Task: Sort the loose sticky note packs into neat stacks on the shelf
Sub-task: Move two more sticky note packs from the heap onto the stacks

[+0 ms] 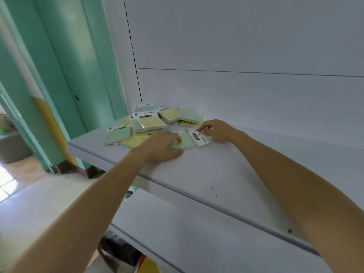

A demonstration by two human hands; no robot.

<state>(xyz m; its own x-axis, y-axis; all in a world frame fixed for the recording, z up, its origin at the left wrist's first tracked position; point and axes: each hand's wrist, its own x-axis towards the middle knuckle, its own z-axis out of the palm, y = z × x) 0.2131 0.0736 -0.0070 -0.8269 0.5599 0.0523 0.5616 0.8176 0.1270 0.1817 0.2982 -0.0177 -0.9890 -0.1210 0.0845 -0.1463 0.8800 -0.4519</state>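
item 1, left of the grip: loose pile of sticky note packs (149, 123) on the shelf (226, 170), overlapping, unsorted. item 2: left hand (163, 144), grip closed on the near end of a green pack (183, 140) lying flat. item 3: right hand (214, 130), fingertips pinching its header card. status: one pack separated; no stack visible; most work left.

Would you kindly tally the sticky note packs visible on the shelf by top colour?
Yellow packs: 5
Green packs: 4
Pale blue packs: 1
Total: 10 visible; the overlapping pile may hide more.
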